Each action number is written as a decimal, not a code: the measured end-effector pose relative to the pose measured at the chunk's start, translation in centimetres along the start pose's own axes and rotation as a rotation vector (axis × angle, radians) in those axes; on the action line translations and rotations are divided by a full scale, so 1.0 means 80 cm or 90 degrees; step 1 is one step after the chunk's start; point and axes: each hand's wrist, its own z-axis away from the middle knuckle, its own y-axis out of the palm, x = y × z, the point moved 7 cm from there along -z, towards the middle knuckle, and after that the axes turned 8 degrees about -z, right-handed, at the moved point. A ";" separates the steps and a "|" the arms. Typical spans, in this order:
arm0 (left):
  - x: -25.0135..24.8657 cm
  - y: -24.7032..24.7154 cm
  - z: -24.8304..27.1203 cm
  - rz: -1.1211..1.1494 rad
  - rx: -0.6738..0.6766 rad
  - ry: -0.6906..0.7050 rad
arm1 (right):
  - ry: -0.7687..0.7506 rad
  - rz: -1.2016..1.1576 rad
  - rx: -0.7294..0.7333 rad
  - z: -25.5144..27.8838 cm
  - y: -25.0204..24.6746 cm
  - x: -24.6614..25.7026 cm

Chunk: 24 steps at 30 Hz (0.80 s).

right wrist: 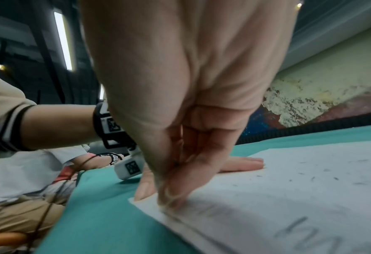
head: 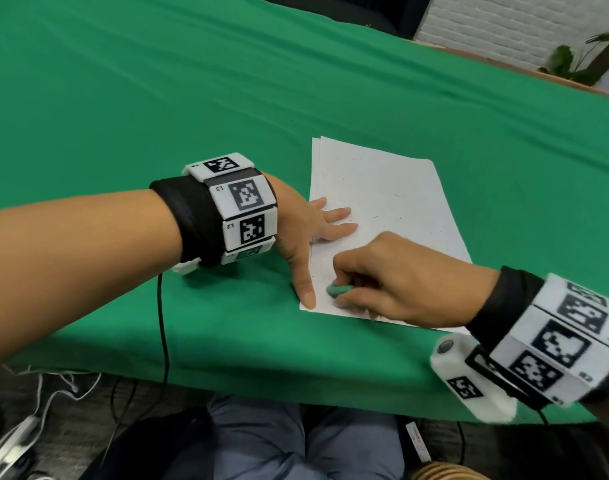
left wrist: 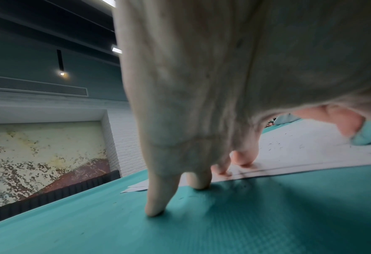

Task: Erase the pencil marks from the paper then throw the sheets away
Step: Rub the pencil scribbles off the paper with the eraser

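Step in hand: erasing, near-left corner of the top sheet point(head: 382, 199). The stack of sheets lies on the green surface point(head: 157, 98) near its front edge. Right hand point(head: 400, 282) pinches the green eraser point(head: 337, 289), pressed on the paper. Left hand point(head: 317, 230) is flat, fingers spread, thumb along the left edge, pinning the stack. Advice: short strokes away from the pinned edge, moderate pressure or the corner buckles. Pencil marks remain nearer the right wrist; crumbs need brushing off.

A few white sheets of paper point(head: 382, 202) lie flat in a small stack on the green tabletop point(head: 157, 98), with gray pencil marks point(right wrist: 306, 233) and little dark crumbs on top. A small green eraser point(head: 338, 289) touches the top sheet near its corner.
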 end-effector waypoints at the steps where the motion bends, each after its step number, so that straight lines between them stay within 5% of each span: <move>1: 0.000 0.000 0.000 -0.005 0.003 -0.003 | 0.001 -0.012 0.026 0.004 0.003 0.002; 7: -0.003 0.001 0.002 0.005 0.004 -0.001 | 0.004 -0.031 -0.023 -0.002 -0.014 -0.001; 13: -0.002 0.000 0.002 -0.010 0.007 -0.006 | 0.051 -0.082 0.110 0.007 0.002 0.002; 17: -0.002 0.001 0.001 0.013 0.002 0.005 | 0.026 -0.079 0.012 -0.004 -0.020 -0.002; 24: -0.002 0.000 0.001 0.004 0.003 0.002 | 0.056 -0.071 0.079 -0.001 -0.009 -0.002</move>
